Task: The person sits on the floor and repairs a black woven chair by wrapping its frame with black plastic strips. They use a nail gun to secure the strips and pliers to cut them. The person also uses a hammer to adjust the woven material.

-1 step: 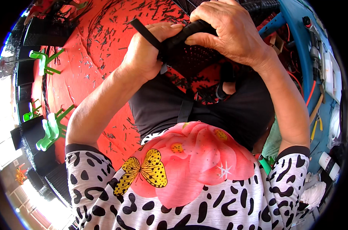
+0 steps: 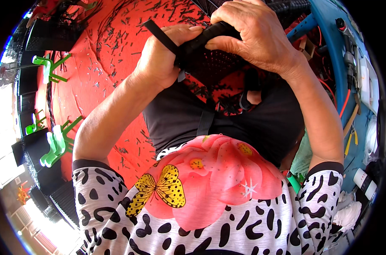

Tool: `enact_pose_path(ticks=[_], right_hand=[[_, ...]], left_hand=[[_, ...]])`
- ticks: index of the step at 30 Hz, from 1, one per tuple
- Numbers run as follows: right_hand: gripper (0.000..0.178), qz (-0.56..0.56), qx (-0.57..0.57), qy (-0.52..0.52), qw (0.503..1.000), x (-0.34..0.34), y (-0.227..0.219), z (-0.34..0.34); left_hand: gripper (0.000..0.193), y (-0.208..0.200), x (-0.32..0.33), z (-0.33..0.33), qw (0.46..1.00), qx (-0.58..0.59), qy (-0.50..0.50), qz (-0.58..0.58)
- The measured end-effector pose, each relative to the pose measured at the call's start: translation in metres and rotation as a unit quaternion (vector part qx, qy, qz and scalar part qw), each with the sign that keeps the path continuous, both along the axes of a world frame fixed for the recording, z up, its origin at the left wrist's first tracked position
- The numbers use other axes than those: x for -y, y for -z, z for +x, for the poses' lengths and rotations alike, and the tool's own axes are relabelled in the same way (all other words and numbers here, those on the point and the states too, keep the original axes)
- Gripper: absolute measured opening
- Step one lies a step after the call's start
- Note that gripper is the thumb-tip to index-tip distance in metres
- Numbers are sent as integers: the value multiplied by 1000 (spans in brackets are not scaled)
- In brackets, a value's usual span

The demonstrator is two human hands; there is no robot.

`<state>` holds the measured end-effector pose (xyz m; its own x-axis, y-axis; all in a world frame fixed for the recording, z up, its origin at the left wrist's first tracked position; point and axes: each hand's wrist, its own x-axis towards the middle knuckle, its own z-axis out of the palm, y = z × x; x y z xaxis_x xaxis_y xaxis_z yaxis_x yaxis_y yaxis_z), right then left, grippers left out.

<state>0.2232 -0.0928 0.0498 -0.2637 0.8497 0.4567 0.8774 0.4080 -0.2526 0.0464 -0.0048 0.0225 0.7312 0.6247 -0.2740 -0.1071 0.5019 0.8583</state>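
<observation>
- Below us lies a red mat (image 2: 95, 76) strewn with small dark clippings, with green plastic clips (image 2: 52, 146) on dark stacks at its left edge.
- Our left hand (image 2: 161, 57) is bent at the wrist, fingers curled shut around a black perforated piece (image 2: 210, 57), a flat black strap (image 2: 159, 36) running out over the thumb.
- Our right hand (image 2: 254, 36) arches from above, fingers clamped on the same piece's upper rim, which sits over our dark-clothed lap.
</observation>
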Motion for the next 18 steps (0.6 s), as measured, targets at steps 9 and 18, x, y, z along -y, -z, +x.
enact_pose_path(ticks=[9, 18], right_hand=[[14, 229, -300, 55, 924, 40, 38, -30], [44, -33, -576, 51, 816, 54, 69, -79]], left_hand=[[23, -4, 12, 2, 991, -64, -33, 114], [34, -2, 4, -4, 999, -39, 8, 20]])
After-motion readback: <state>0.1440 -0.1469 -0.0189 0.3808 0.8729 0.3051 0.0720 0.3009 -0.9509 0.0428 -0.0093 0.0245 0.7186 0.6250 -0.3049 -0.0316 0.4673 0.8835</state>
